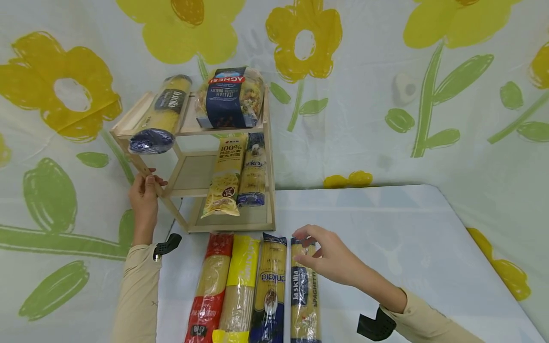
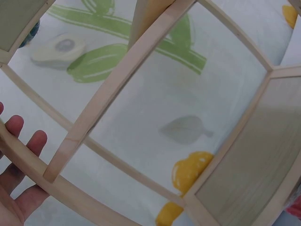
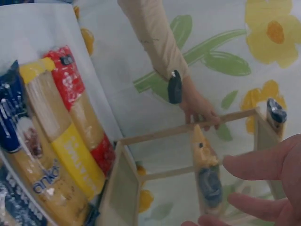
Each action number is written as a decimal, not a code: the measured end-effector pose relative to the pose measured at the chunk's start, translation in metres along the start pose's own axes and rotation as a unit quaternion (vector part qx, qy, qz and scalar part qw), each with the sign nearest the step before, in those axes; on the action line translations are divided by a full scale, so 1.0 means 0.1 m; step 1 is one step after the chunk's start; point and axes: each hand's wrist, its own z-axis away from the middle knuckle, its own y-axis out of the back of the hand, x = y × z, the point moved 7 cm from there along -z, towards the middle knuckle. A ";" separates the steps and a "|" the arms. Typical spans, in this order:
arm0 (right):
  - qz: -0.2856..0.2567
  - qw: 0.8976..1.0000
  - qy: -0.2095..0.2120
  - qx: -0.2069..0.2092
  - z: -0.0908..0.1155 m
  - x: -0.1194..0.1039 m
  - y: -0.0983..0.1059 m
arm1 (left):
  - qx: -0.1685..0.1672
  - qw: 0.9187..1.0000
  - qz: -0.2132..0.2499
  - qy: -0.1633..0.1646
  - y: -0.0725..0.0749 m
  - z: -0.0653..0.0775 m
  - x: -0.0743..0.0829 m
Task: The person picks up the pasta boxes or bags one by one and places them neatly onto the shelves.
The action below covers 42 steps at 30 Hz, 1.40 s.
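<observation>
My left hand (image 1: 145, 193) grips the left front post of a small wooden shelf (image 1: 231, 228), its fingers wrapped round the wood. In the left wrist view, the thumb and fingers lie on either side of the wooden post (image 2: 70, 200). My right hand (image 1: 326, 255) hovers over the far end of a La Sicilia spaghetti pack (image 1: 300, 290) on the table, fingers spread and loosely bent, nothing between them. Left of that pack lie an Ankara spaghetti pack (image 1: 270, 271), a yellow-banded spaghetti pack (image 1: 242, 271) and a red-ended spaghetti pack (image 1: 210, 286), side by side.
On the upper tier rest a La Sicilia pack (image 1: 169, 102), jutting over the front edge, and a bulky Agnesi pasta bag (image 1: 227, 100). Lower down lean a yellow pasta pack (image 1: 225, 171) and another Ankara pack (image 1: 254, 166). A flower-printed cloth (image 1: 356, 119) hangs behind the table (image 1: 386, 228).
</observation>
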 end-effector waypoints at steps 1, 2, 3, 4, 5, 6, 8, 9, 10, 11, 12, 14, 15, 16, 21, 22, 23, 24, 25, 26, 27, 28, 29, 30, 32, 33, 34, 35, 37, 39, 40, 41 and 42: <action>-0.001 1.000 -0.005 -0.001 0.03 0.03 -0.01 | 0.000 1.000 -0.001 0.000 0.00 0.00 0.00; -0.004 1.000 -0.011 -0.003 0.06 0.07 -0.03 | 0.001 1.000 -0.003 -0.001 0.00 0.00 0.00; -0.006 1.000 -0.018 -0.005 0.09 0.10 -0.04 | 0.000 1.000 -0.005 -0.001 0.00 0.01 0.00; -0.008 1.000 -0.026 -0.006 0.13 0.14 -0.06 | -0.001 1.000 -0.007 -0.002 0.00 0.01 0.00; -0.012 0.999 -0.035 -0.007 0.16 0.19 -0.08 | -0.001 1.000 -0.009 -0.002 0.00 0.01 0.00; -0.016 0.999 -0.046 -0.009 0.19 0.24 -0.10 | -0.002 1.000 -0.009 -0.002 -0.01 0.01 0.01; -0.015 0.998 -0.066 -0.013 0.25 0.33 -0.16 | -0.002 1.000 -0.012 -0.004 -0.01 0.01 0.01; -0.016 0.997 -0.076 -0.015 0.28 0.38 -0.18 | -0.002 1.000 -0.011 -0.005 -0.01 0.00 0.01; -0.017 0.996 -0.088 -0.017 0.31 0.44 -0.21 | -0.001 1.000 -0.009 -0.005 0.00 0.00 0.01; -0.018 0.995 -0.099 -0.019 0.33 0.49 -0.25 | 0.000 1.000 -0.006 -0.005 0.00 0.00 0.01; -0.020 0.993 -0.110 -0.021 0.36 0.54 -0.29 | 0.001 1.000 -0.005 -0.005 0.00 0.00 0.01; -0.032 0.990 -0.132 -0.026 0.41 0.65 -0.37 | 0.002 1.000 -0.001 -0.007 0.00 0.00 0.01; -0.037 0.989 -0.140 -0.028 0.44 0.70 -0.42 | 0.003 1.000 0.001 -0.006 0.00 0.00 0.01; -0.042 0.988 -0.148 -0.030 0.47 0.76 -0.47 | 0.003 1.000 0.001 -0.008 0.00 0.00 0.01; -0.080 0.977 -0.194 -0.038 0.63 1.10 -0.75 | 0.003 1.000 0.008 -0.015 0.00 0.00 0.02; -0.086 0.974 -0.207 -0.036 0.66 1.17 -0.81 | 0.002 1.000 0.009 -0.016 0.00 0.01 0.01; -0.090 0.970 -0.222 -0.033 0.69 1.25 -0.86 | 0.001 1.000 0.009 -0.015 0.00 0.01 0.01; -0.094 0.967 -0.237 -0.028 0.72 1.32 -0.92 | 0.001 1.000 0.010 -0.014 0.00 0.01 0.01; -0.093 0.963 -0.251 -0.022 0.74 1.38 -0.97 | 0.001 1.000 0.009 -0.013 0.00 0.01 0.01; -0.089 0.961 -0.261 -0.015 0.76 1.44 -1.01 | 0.001 1.000 0.008 -0.012 0.00 0.01 0.01; -0.088 0.959 -0.270 -0.007 0.77 1.49 -1.05 | 0.001 1.000 0.007 -0.011 0.00 0.01 0.01; -0.080 0.958 -0.275 0.002 0.78 1.54 -1.09 | 0.000 1.000 0.005 -0.011 -0.01 0.01 0.01; -0.071 0.958 -0.278 0.013 0.79 1.57 -1.12 | 0.000 1.000 0.006 -0.011 -0.01 0.01 0.01; -0.059 0.958 -0.281 0.025 0.79 1.61 -1.14 | 0.000 1.000 0.007 -0.012 -0.02 0.01 0.01; -0.031 0.957 -0.284 0.052 0.80 1.66 -1.17 | 0.000 1.000 0.007 -0.013 -0.02 0.00 0.02; -0.017 0.956 -0.287 0.065 0.81 1.68 -1.18 | 0.000 1.000 0.008 -0.012 -0.03 0.01 0.02; -0.003 0.954 -0.289 0.077 0.82 1.70 -1.19 | -0.001 1.000 0.007 -0.011 -0.03 0.01 0.02; 0.001 0.953 -0.291 0.086 0.82 1.71 -1.19 | 0.000 1.000 0.006 -0.010 -0.03 0.01 0.02; -0.008 0.951 -0.295 0.093 0.83 1.73 -1.21 | 0.003 1.000 0.001 -0.011 -0.02 0.02 0.02; -0.031 0.951 -0.293 0.091 0.82 1.73 -1.23 | 0.005 1.000 -0.001 -0.012 -0.02 0.02 0.02; -0.044 0.951 -0.292 0.089 0.81 1.72 -1.23 | 0.006 1.000 -0.002 -0.013 -0.01 0.02 0.02; -0.059 0.951 -0.291 0.086 0.80 1.71 -1.23 | 0.007 1.000 0.000 -0.011 -0.01 0.02 0.02; -0.071 0.950 -0.291 0.083 0.80 1.71 -1.23 | 0.006 1.000 -0.001 -0.010 -0.02 0.02 0.02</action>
